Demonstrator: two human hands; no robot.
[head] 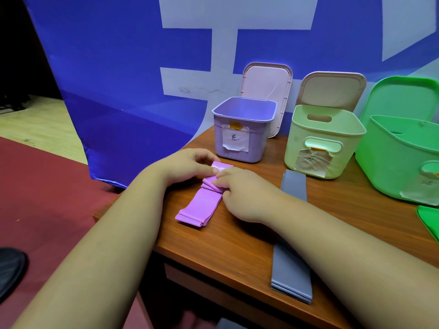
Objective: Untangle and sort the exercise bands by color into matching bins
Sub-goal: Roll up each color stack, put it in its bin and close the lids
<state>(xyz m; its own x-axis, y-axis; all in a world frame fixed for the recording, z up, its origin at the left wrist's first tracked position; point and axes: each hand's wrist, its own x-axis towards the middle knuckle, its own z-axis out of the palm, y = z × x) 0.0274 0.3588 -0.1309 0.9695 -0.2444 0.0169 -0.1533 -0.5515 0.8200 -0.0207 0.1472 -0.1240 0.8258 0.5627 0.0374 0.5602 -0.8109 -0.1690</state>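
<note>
A purple exercise band (200,205) lies folded flat on the wooden table (237,245), its far end bunched up. My left hand (190,162) pinches that far end from the left. My right hand (240,191) pinches the bunched part from the right. Just behind them stands the purple bin (242,143), open, with a paper label on its front. A grey band (293,276) lies flat to the right, partly under my right forearm. A green band (430,222) shows at the right edge.
A pale yellow-green bin (323,143) and a bright green bin (401,162) stand open to the right of the purple one, lids leaning behind them. A blue banner (118,79) hangs behind the table. The table's left edge drops to red floor.
</note>
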